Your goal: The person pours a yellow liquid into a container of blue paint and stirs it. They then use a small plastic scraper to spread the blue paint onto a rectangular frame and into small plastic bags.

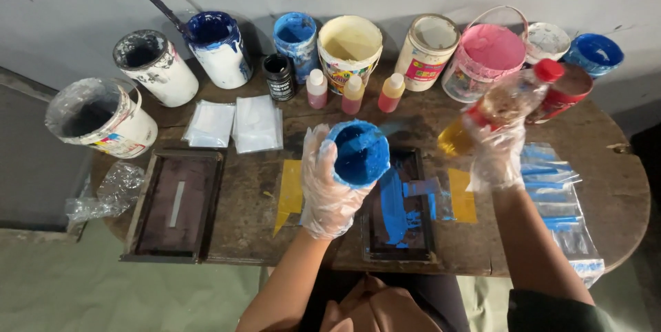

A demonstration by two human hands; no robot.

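The gloved left hand (329,184) is gripping a blue-smeared round plastic paint tub (358,153); the right hand (494,156) is clutching a tilted clear red-capped bottle (506,101). Slippery gloved fingers risk spilling onto the dark framed screen (401,205) beneath them.

blue cup (358,154), smeared inside and out with blue paint, tilted mouth toward the camera, up above the screen frame. clear bottle (506,101), red cap, yellowish liquid pooled low, held slanted, cap up-right.

free: front table edge (234,249) | blocked: paint tubs (350,50) along back, frames (173,205) mid-table
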